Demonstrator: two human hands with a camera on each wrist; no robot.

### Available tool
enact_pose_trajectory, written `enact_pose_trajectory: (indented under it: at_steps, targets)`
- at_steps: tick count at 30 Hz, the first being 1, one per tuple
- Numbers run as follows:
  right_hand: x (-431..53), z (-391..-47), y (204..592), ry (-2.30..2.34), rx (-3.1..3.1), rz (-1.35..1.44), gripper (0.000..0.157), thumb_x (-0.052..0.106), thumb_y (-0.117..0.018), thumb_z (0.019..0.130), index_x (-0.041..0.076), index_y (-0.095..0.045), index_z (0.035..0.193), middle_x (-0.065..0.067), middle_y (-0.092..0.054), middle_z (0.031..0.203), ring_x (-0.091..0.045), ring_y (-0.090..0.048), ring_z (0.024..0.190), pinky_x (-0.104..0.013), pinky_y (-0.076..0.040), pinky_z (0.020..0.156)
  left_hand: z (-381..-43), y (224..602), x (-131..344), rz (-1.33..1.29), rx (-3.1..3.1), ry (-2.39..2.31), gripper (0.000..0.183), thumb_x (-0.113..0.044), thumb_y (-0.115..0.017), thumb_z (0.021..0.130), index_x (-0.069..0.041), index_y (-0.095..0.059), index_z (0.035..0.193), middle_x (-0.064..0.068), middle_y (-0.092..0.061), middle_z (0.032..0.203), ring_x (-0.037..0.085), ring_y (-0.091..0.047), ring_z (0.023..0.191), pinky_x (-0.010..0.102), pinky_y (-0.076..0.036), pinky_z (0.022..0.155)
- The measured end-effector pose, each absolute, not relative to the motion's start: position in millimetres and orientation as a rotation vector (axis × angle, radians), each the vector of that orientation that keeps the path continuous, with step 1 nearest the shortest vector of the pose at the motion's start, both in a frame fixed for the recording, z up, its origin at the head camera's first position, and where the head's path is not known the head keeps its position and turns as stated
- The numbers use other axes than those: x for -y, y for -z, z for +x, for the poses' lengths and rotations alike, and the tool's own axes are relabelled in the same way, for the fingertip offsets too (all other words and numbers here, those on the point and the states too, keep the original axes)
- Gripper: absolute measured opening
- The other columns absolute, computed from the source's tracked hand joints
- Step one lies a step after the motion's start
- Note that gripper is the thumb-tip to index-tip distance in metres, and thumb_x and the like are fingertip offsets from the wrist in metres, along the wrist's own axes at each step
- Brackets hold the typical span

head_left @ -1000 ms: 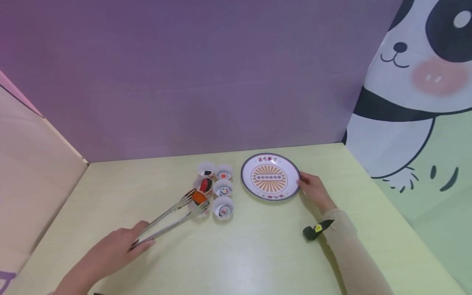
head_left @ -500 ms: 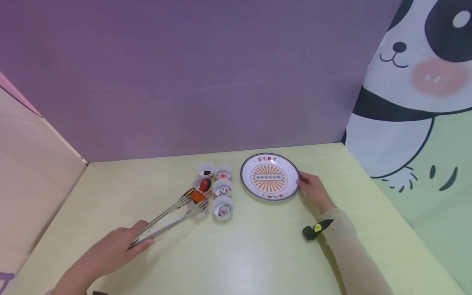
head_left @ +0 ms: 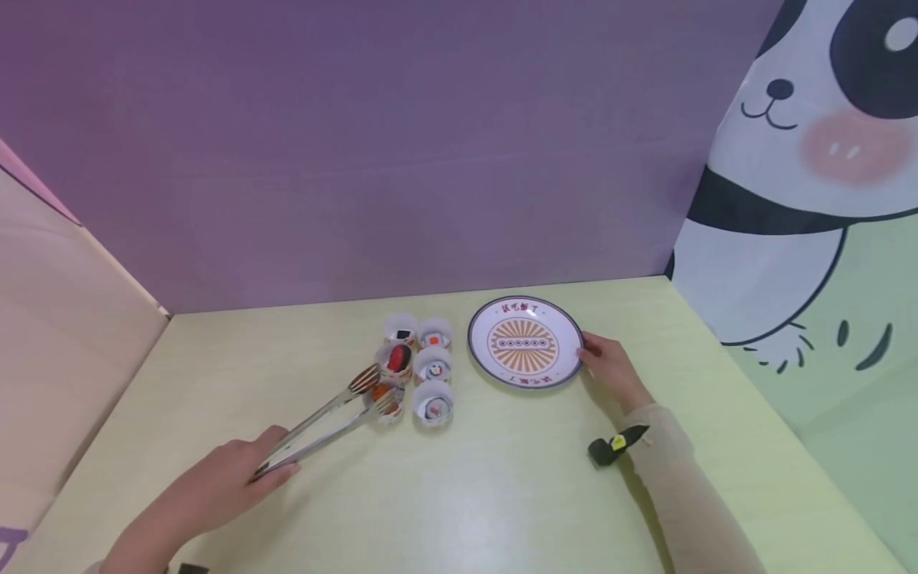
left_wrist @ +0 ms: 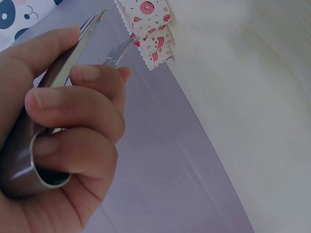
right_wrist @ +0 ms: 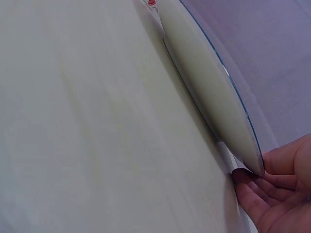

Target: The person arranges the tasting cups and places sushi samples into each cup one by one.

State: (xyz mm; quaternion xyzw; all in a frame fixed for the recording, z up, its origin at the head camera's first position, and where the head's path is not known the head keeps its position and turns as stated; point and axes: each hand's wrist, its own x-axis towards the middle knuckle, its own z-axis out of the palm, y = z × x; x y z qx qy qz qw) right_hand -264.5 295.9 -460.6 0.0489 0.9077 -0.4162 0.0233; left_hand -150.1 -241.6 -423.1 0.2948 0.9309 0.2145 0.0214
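My left hand (head_left: 222, 482) grips metal tongs (head_left: 364, 380), its fingers curled round them in the left wrist view. The fork-like tips stand apart at the front-left paper cup (head_left: 390, 418). Partly hidden between them, an orange-topped sushi piece (head_left: 381, 391) sits low in that cup. Just behind is a cup with a red-topped sushi piece (head_left: 399, 357). With my right hand (head_left: 611, 368) I pinch the right rim of a white plate (head_left: 479, 339) with a dark blue edge and an orange sunburst print. In the right wrist view the thumb lies over the rim, fingers beneath.
Several more white paper cups (head_left: 433, 406) with small food pieces stand in two rows left of the plate. A black strap with a yellow mark (head_left: 618, 443) is at my right wrist. A purple backdrop (head_left: 402, 159) rises behind the pale table (head_left: 502, 494).
The orange-topped sushi piece, earlier higher between the tongs' tips, is now lower in the front-left cup. The tips have shifted slightly left. My right hand and the plate stay in place.
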Motion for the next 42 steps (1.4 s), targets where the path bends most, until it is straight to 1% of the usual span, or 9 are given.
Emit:
enact_pose_trajectory:
  at_steps: [10,16,20,25,30,34,37,40,42]
  targets:
    - [-296,-263,459,1.300,-2.797,0.144,0.046,0.008,-0.046,0.098,-0.007,-0.034,0.140,-0.027,-0.039,0.140,-0.039,-0.034,0.133,-0.048,-0.028,0.108,-148,419,241,0.903,-2.888,-0.702,0.026,-0.028,-0.061,0.092,-0.010,-0.050,0.108,-0.012,-0.046,0.067,-0.003,-0.037,0.055,0.021,-0.034,0.049]
    - [-296,-265,459,1.277,-2.824,0.127,0.046,0.008,-0.046,0.098,-0.007,-0.034,0.139,-0.028,-0.040,0.139,-0.040,-0.035,0.132,-0.049,-0.028,0.108,-149,417,239,0.799,-2.964,-0.717,0.029,-0.028,-0.060,0.092,-0.008,-0.050,0.110,-0.012,-0.040,0.062,-0.001,-0.035,0.053,0.021,-0.033,0.048]
    - [-296,-265,459,1.258,-2.834,0.136,0.046,0.009,-0.046,0.098,-0.007,-0.034,0.139,-0.027,-0.039,0.140,-0.040,-0.034,0.133,-0.049,-0.028,0.108,-151,415,237,0.703,-2.996,-0.759,0.029,-0.028,-0.057,0.094,-0.007,-0.049,0.112,-0.010,-0.040,0.062,0.001,-0.034,0.052,0.022,-0.032,0.046]
    - [-296,-265,460,1.252,-2.812,0.170,0.047,0.010,-0.046,0.098,-0.006,-0.034,0.140,-0.027,-0.038,0.141,-0.040,-0.033,0.134,-0.049,-0.027,0.108,-156,415,236,0.633,-3.015,-0.803,0.029,-0.027,-0.055,0.096,-0.005,-0.048,0.114,-0.006,-0.043,0.064,0.004,-0.037,0.053,0.024,-0.033,0.046]
    - [-297,-264,462,1.279,-2.824,0.143,0.046,0.008,-0.046,0.097,-0.006,-0.035,0.139,-0.027,-0.040,0.140,-0.039,-0.033,0.133,-0.049,-0.026,0.109,-165,417,235,0.539,-3.002,-0.850,0.038,-0.030,-0.051,0.098,0.001,-0.045,0.120,-0.002,-0.043,0.063,0.010,-0.039,0.053,0.026,-0.034,0.046]
    - [-298,-262,462,1.302,-2.842,0.081,0.045,0.006,-0.047,0.097,-0.011,-0.034,0.137,-0.030,-0.040,0.137,-0.042,-0.035,0.131,-0.049,-0.028,0.107,-176,422,234,0.455,-2.962,-0.914,0.043,-0.031,-0.048,0.099,0.004,-0.041,0.122,0.001,-0.043,0.063,0.013,-0.039,0.052,0.027,-0.035,0.045]
    - [-298,-261,462,1.310,-2.848,0.053,0.045,0.004,-0.046,0.096,-0.013,-0.033,0.137,-0.032,-0.039,0.137,-0.043,-0.035,0.130,-0.050,-0.028,0.107,-183,429,232,0.420,-2.919,-0.960,0.042,-0.031,-0.045,0.100,0.005,-0.040,0.121,0.002,-0.045,0.065,0.014,-0.040,0.053,0.028,-0.036,0.046]
    - [-298,-262,462,1.325,-2.839,0.055,0.045,0.004,-0.046,0.096,-0.012,-0.033,0.137,-0.032,-0.039,0.137,-0.043,-0.035,0.130,-0.049,-0.029,0.107,-190,434,230,0.384,-2.858,-0.992,0.044,-0.031,-0.043,0.101,0.007,-0.036,0.123,0.004,-0.047,0.069,0.016,-0.041,0.055,0.030,-0.037,0.047]
    - [-298,-262,462,1.341,-2.828,0.057,0.046,0.004,-0.046,0.096,-0.012,-0.033,0.137,-0.031,-0.040,0.137,-0.042,-0.035,0.131,-0.049,-0.029,0.107,-194,436,228,0.346,-2.823,-0.995,0.048,-0.033,-0.040,0.101,0.008,-0.032,0.125,0.007,-0.050,0.073,0.017,-0.043,0.057,0.031,-0.038,0.048]
